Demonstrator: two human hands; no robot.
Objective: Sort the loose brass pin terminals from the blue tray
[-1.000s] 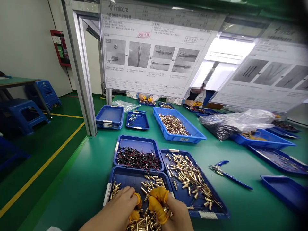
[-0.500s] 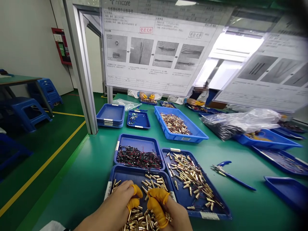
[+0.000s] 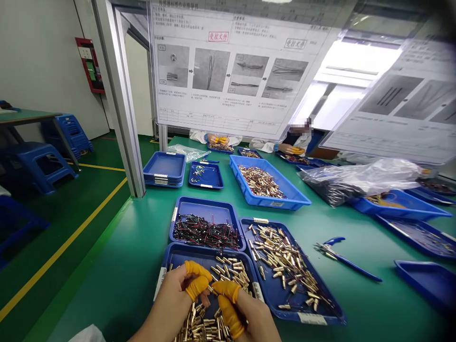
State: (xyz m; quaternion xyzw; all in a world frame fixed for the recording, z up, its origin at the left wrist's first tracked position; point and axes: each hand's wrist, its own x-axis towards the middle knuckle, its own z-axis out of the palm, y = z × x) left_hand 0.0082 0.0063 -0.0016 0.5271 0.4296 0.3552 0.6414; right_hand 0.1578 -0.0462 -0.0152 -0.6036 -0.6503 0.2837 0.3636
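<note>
My left hand (image 3: 181, 289), in yellow finger cots, pinches a small brass sleeve (image 3: 211, 289) between thumb and fingertip. My right hand (image 3: 242, 306), also in yellow finger cots, is closed right beside it, fingertips at the sleeve's other end; what lies inside that pinch is too small to make out. Both hands are above a blue tray (image 3: 199, 253) of loose brass sleeves (image 3: 206, 327). Behind it a second blue tray (image 3: 206, 205) holds black, red and green wires (image 3: 204, 232). To the right, another tray (image 3: 265, 289) carries brass pieces with wires (image 3: 281, 256).
Blue-handled pliers (image 3: 347, 260) lie on the green table right of the trays. Farther back are a large blue bin (image 3: 285, 202) of brass parts, stacked trays (image 3: 164, 166) and a plastic bag (image 3: 363, 178). Instruction sheets (image 3: 228, 66) hang ahead. Co-workers' gloved hands (image 3: 218, 139) show across the table.
My left hand has turned, its fingers now curled higher, and a brass sleeve shows between the two hands' fingertips. My right hand has shifted slightly left. The view has tilted a little.
</note>
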